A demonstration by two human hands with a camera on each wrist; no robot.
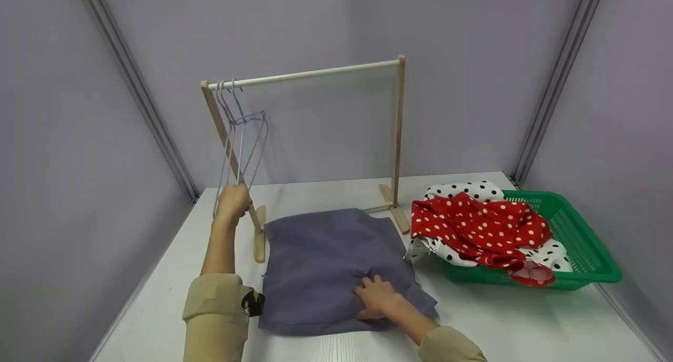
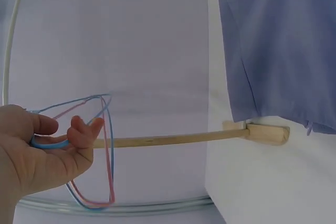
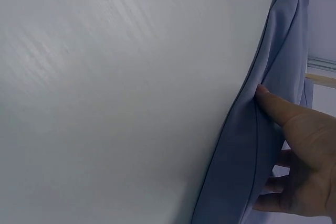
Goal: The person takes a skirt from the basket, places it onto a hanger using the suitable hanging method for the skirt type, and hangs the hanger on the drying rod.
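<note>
My left hand (image 1: 234, 202) grips the lower part of a light blue wire clothes hanger (image 2: 39, 145), its fingers curled round the wire. Beside it hangs a pink hanger (image 2: 108, 166). In the head view the hangers' hooks sit over the rack's rail (image 1: 315, 74) at its left end. A grey-blue cloth garment (image 1: 320, 257) with seams lies spread flat on the table. My right hand (image 1: 377, 298) rests on its lower right part, fingers spread, with small creases at the fingertips. The right wrist view shows the thumb on a fold of the cloth near its edge.
The rack's wooden left post (image 1: 215, 115) and right post (image 1: 398, 136) stand on feet behind the garment. To the right, a green basket (image 1: 583, 236) holds red cloth with white dots (image 1: 473, 225) and white cloth with black dots (image 1: 552, 254), partly hanging over its rim.
</note>
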